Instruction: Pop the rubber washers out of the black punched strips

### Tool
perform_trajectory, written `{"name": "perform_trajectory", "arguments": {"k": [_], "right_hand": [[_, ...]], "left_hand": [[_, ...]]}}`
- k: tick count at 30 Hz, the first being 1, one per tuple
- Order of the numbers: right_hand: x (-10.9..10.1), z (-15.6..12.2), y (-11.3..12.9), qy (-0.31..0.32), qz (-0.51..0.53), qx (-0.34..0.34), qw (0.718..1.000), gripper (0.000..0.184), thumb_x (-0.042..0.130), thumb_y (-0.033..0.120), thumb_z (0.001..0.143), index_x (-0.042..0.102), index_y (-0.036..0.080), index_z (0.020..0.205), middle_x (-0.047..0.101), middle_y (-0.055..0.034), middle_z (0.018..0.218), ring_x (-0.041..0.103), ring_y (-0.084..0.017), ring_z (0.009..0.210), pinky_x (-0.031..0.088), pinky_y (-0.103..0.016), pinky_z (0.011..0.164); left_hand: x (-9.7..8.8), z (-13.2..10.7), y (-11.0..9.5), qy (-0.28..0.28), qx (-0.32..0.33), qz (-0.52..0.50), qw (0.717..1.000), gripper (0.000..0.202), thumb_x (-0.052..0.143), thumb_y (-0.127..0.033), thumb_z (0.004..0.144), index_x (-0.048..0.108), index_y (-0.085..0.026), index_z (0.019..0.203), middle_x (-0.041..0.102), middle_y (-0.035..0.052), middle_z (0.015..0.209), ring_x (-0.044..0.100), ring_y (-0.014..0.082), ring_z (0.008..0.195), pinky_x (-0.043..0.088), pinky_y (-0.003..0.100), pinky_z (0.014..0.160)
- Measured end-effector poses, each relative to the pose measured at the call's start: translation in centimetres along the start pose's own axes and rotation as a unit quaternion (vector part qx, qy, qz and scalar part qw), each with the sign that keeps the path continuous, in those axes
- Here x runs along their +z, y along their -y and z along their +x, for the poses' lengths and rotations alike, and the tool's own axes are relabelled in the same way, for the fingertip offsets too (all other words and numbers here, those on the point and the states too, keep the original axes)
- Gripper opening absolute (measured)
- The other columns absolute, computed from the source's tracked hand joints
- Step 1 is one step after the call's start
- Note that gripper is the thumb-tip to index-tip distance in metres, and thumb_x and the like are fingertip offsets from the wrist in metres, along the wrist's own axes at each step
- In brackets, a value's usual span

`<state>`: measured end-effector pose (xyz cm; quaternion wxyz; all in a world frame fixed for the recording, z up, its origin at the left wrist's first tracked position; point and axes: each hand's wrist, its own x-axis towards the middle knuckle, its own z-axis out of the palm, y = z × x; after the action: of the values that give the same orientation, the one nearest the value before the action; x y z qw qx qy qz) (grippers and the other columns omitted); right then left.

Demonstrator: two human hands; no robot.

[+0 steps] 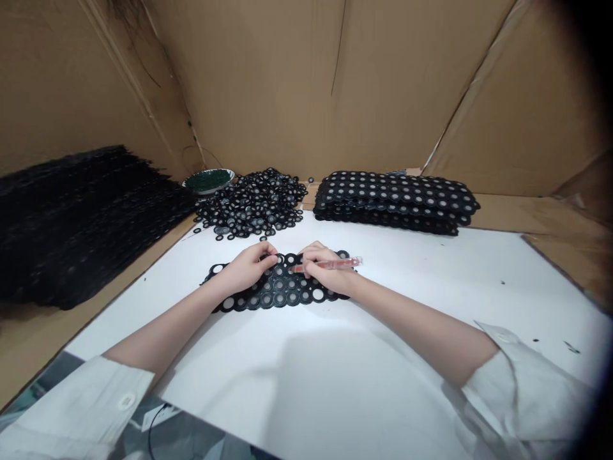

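Observation:
A black rubber sheet of joined rings lies flat on the white board; some holes are punched out white, others still hold grey discs. My left hand rests on the sheet's left part, fingers curled and pressing down on it. My right hand grips a clear reddish pen-like tool, lying nearly level with its tip pointing left onto the sheet's middle.
A loose heap of black rings lies behind the sheet, with a small dish of green bits to its left. A stack of ring sheets sits back right, a big dark pile at left. Cardboard walls surround.

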<state>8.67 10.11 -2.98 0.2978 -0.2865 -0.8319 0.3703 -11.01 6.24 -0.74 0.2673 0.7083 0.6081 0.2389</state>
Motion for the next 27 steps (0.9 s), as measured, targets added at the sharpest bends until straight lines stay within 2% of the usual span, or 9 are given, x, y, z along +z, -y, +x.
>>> {"name": "perform_trajectory", "arguments": {"k": [3, 6, 8, 11, 14, 18, 21, 23, 27], "right_hand": [[0.2, -0.2, 0.2, -0.004, -0.038, -0.014, 0.999, 0.025, 0.04, 0.016, 0.076, 0.044, 0.018, 0.051, 0.057, 0.0004, 0.075, 0.042, -0.016, 0.092, 0.031, -0.033, 0.084], [0.6, -0.4, 0.8, -0.002, -0.09, -0.015, 0.996, 0.024, 0.041, 0.017, 0.078, 0.045, 0.017, 0.054, 0.059, 0.0009, 0.079, 0.04, -0.017, 0.09, 0.029, -0.036, 0.082], [0.8, -0.6, 1.1, -0.004, -0.132, -0.031, 0.991, 0.023, 0.041, 0.019, 0.079, 0.046, 0.017, 0.057, 0.058, -0.0001, 0.082, 0.038, -0.017, 0.088, 0.029, -0.035, 0.078], [1.2, -0.9, 1.4, -0.013, -0.215, -0.072, 0.974, 0.017, 0.042, 0.02, 0.08, 0.048, 0.018, 0.064, 0.056, -0.0024, 0.081, 0.036, -0.017, 0.085, 0.03, -0.032, 0.073], [1.4, -1.1, 1.7, -0.016, -0.272, -0.09, 0.958, 0.015, 0.041, 0.02, 0.081, 0.048, 0.017, 0.067, 0.053, -0.0041, 0.078, 0.035, -0.017, 0.083, 0.03, -0.03, 0.071], [1.4, -1.0, 2.0, -0.024, -0.285, -0.087, 0.954, 0.018, 0.039, 0.021, 0.083, 0.046, 0.017, 0.067, 0.052, -0.0044, 0.075, 0.036, -0.018, 0.083, 0.029, -0.03, 0.07], [1.1, -0.7, 2.3, -0.036, -0.292, -0.095, 0.951, 0.018, 0.039, 0.02, 0.082, 0.047, 0.017, 0.067, 0.052, -0.005, 0.076, 0.036, -0.018, 0.082, 0.028, -0.031, 0.069], [0.9, -0.6, 2.4, -0.042, -0.288, -0.099, 0.952, 0.017, 0.039, 0.021, 0.082, 0.047, 0.018, 0.067, 0.052, -0.005, 0.076, 0.036, -0.018, 0.082, 0.028, -0.031, 0.069], [0.8, -0.5, 1.8, -0.036, -0.245, -0.084, 0.965, 0.02, 0.042, 0.022, 0.081, 0.045, 0.017, 0.062, 0.052, -0.0022, 0.072, 0.035, -0.017, 0.081, 0.028, -0.031, 0.07]], "left_hand": [[-0.2, -0.1, 0.1, 0.021, -0.001, -0.029, 0.999, 0.02, 0.047, -0.036, 0.075, 0.05, -0.018, 0.084, 0.054, 0.0004, 0.08, 0.05, 0.0166, 0.076, 0.038, 0.029, 0.07], [-0.2, -0.6, -0.2, 0.054, 0.006, -0.033, 0.998, 0.032, 0.056, -0.033, 0.068, 0.05, -0.02, 0.096, 0.056, 0.0001, 0.084, 0.053, 0.0172, 0.078, 0.04, 0.029, 0.071], [0.1, -1.0, -0.6, 0.036, -0.015, -0.017, 0.999, 0.04, 0.057, -0.031, 0.066, 0.049, -0.02, 0.103, 0.057, -0.0003, 0.082, 0.054, 0.0177, 0.077, 0.04, 0.029, 0.071], [0.7, -1.8, -1.6, -0.012, -0.053, 0.019, 0.998, 0.041, 0.056, -0.029, 0.066, 0.052, -0.019, 0.105, 0.059, 0.0013, 0.084, 0.054, 0.0191, 0.078, 0.04, 0.031, 0.073], [0.7, -2.3, -2.5, -0.003, -0.06, 0.022, 0.998, 0.039, 0.053, -0.028, 0.067, 0.054, -0.019, 0.105, 0.06, 0.0023, 0.09, 0.055, 0.0198, 0.081, 0.04, 0.032, 0.074], [-0.2, -2.3, -2.9, 0.02, -0.051, -0.014, 0.998, 0.041, 0.054, -0.029, 0.066, 0.053, -0.017, 0.105, 0.061, 0.003, 0.092, 0.055, 0.0204, 0.085, 0.041, 0.032, 0.076], [-0.8, -2.2, -3.1, 0.058, -0.057, -0.092, 0.992, 0.04, 0.057, -0.031, 0.065, 0.053, -0.016, 0.102, 0.061, 0.0035, 0.095, 0.055, 0.0205, 0.091, 0.041, 0.031, 0.078], [-0.9, -2.1, -3.2, 0.061, -0.061, -0.116, 0.99, 0.043, 0.059, -0.034, 0.064, 0.051, -0.016, 0.102, 0.061, 0.0037, 0.095, 0.055, 0.0204, 0.091, 0.042, 0.03, 0.078], [-0.5, -1.8, -2.5, 0.015, -0.051, -0.011, 0.999, 0.052, 0.059, -0.038, 0.064, 0.045, -0.018, 0.11, 0.059, 0.0014, 0.082, 0.055, 0.0193, 0.077, 0.042, 0.031, 0.07]]}}
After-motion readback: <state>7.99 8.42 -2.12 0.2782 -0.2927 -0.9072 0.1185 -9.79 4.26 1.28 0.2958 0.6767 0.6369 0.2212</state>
